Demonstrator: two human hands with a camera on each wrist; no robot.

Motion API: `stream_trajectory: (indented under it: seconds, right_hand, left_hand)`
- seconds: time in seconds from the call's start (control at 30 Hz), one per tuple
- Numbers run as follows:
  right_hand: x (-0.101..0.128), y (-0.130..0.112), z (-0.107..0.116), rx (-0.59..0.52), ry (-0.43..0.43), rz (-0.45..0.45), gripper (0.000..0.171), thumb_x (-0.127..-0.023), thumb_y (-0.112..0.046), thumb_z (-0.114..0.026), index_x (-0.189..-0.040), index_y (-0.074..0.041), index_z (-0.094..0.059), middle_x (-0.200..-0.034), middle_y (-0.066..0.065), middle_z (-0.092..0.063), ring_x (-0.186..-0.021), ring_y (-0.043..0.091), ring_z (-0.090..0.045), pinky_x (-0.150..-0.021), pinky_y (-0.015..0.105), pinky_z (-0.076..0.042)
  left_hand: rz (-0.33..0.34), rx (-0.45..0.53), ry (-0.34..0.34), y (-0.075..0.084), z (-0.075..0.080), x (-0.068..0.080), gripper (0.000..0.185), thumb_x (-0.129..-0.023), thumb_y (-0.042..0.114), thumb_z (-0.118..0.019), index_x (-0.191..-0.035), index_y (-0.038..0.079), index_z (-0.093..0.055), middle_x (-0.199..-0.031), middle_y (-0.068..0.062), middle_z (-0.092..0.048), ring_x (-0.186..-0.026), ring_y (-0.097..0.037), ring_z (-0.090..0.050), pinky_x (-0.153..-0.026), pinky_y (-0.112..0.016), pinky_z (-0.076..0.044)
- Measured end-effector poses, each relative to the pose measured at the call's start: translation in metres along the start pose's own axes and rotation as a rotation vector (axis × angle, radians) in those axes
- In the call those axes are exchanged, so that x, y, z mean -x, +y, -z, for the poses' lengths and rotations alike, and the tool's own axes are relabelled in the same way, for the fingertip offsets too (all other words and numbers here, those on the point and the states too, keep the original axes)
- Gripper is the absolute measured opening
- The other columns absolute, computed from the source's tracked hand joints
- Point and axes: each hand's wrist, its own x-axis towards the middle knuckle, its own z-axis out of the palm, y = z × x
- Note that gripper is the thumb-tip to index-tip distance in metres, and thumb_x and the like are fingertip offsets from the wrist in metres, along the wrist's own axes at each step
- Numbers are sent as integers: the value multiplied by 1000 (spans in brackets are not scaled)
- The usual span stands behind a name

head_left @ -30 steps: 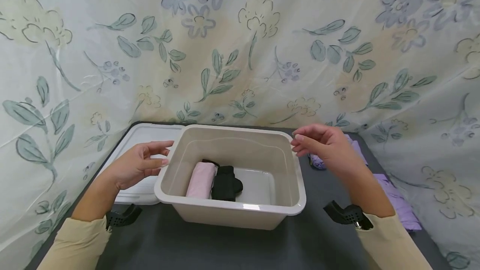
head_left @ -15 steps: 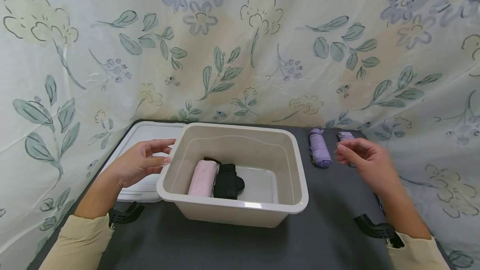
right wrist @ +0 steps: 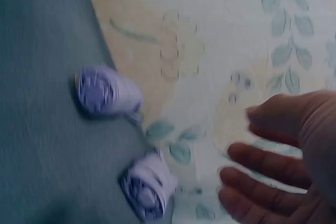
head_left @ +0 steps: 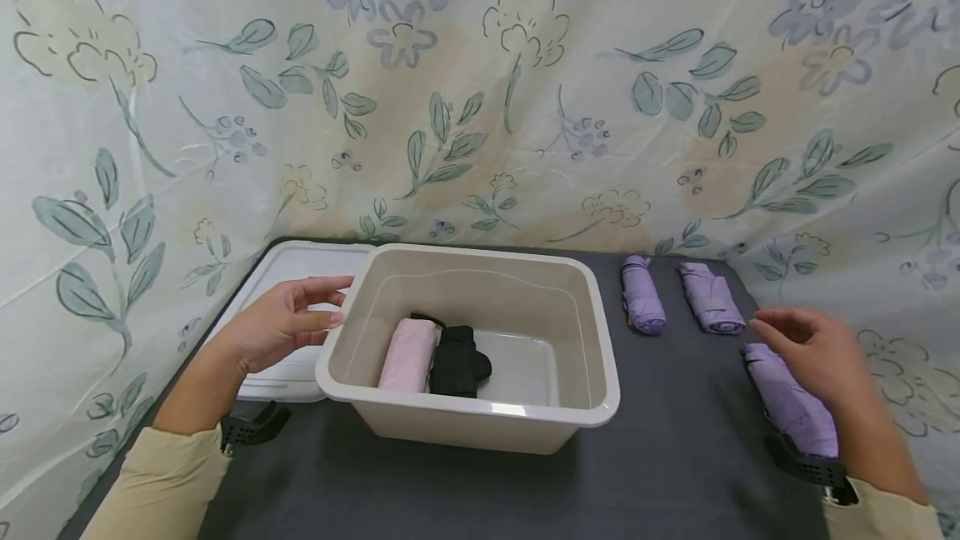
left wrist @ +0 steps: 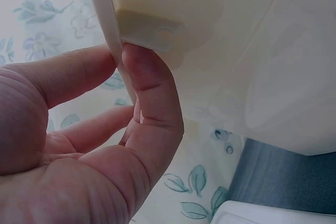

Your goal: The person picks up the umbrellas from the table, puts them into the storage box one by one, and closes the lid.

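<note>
- The left hand rests at the bin's rim at its 9 o'clock side; the left wrist view shows the thumb pressed against the rim's outer lip with the fingers behind it, a light steadying pinch rather than a lift.
- The bin sits mid-surface. Inside, toward 8 o'clock, a pink roll and a black roll lie side by side, touching.
- A white lid lies flat just beside the bin at 9 o'clock, under the left hand.
- The right hand hovers at 3 o'clock of the bin, fingers apart and loosely extended, holding nothing, over the top end of the nearest purple roll; contact cannot be told.
- Two more purple rolls lie at 1 to 2 o'clock of the bin, near each other but apart.
- Judged step: reaching for another roll to pack.
- The next move seems to call for closing the right fingers round the nearest purple roll without loosening it, then carrying it over the rim into the free floor at the bin's 3 o'clock side.
</note>
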Motion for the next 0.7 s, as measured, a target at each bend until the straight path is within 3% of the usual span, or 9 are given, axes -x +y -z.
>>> stream_trajectory:
  seconds: [0.13,0.23,0.43,0.7]
  right_hand:
    - [-1,20,6,77,-56,-38,57,-103,-41,-60,-130,9,-61,-127,38,-61,-106,52,-62,-66,40,-54]
    - [-3,35,9,138,-92,-74,58,-102,-38,-62,-129,13,-59,-128,41,-59,-109,57,-60,-69,52,-56]
    - [-5,60,10,235,-194,-146,66,-99,-42,-65,-133,13,-54,-132,45,-51,-109,60,-55,-72,57,-54]
    - [-8,82,8,227,-364,-211,84,-98,-55,-60,-146,11,-39,-142,48,-38,-119,67,-42,-85,69,-47]
  left_hand:
    - [0,-4,2,1,0,-1,66,-100,9,-64,-157,-2,-33,-126,-8,-53,-106,-13,-65,-90,-31,-60]
    - [3,-1,1,1,-1,-1,66,-100,9,-64,-157,-2,-33,-126,-9,-53,-106,-14,-66,-90,-31,-60]
    - [13,-3,5,2,-3,-2,68,-99,10,-66,-157,-2,-33,-128,-9,-53,-107,-15,-65,-92,-32,-59]
    - [6,12,-2,2,-3,-3,66,-99,8,-65,-157,-2,-34,-125,-8,-53,-106,-14,-65,-90,-31,-60]
